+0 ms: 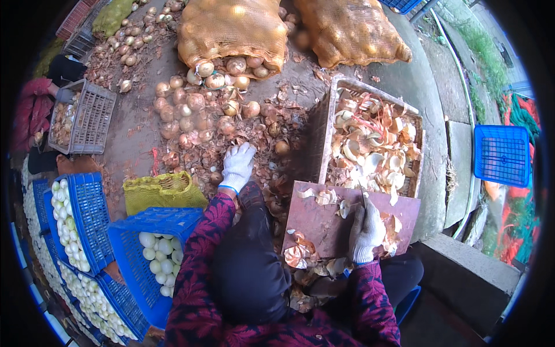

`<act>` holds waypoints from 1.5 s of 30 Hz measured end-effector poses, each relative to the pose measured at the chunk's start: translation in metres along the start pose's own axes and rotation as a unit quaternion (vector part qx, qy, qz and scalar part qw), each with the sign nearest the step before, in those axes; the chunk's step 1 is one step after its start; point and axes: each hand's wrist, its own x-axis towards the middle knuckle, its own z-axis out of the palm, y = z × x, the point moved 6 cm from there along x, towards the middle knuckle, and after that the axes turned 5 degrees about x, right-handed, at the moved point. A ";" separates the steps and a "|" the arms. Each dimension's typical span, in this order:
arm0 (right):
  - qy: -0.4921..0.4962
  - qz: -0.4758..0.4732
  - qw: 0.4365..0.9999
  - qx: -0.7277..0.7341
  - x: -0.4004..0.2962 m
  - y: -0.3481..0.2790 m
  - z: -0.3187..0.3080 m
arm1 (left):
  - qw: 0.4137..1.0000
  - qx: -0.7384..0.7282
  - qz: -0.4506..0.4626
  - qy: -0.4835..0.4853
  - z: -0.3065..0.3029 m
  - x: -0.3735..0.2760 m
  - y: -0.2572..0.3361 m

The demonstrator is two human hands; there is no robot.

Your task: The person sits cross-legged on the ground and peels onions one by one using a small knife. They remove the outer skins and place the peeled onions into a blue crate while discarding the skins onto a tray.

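My left hand [237, 167], in a white knit glove, reaches palm-down over papery onion skins on the ground, fingers slightly apart. No onion shows in it, though its underside is hidden. Unpeeled brown onions [186, 110] lie scattered just beyond it. In my gloved right hand [366, 234] is a knife [363, 197], its handle covered by the fingers and its blade pointing away from me. That hand rests over a reddish-brown board [316, 217] strewn with peel scraps [299, 251]. A grimy plastic crate [323, 152] full of onion skins [373, 139] stands against the board's far edge.
A blue crate [151, 217] of peeled white onions [162, 256] stands at my left, beside a yellow mesh sack [162, 191]. More filled blue crates [91, 217] line the left. Mesh onion sacks [232, 30] lie ahead. A co-worker's gloved hand [65, 95] touches a grey crate [93, 117].
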 end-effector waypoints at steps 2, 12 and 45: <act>-0.013 0.014 1.000 0.023 -0.002 0.003 0.001 | 0.995 0.094 0.008 0.010 0.012 0.003 -0.027; -0.028 0.043 0.999 0.003 0.005 0.000 0.005 | 0.990 -0.114 0.050 0.073 0.013 0.051 0.044; -0.121 0.281 0.725 0.617 -0.059 -0.096 -0.109 | 0.742 -0.609 -0.015 -0.280 -0.361 -0.057 0.238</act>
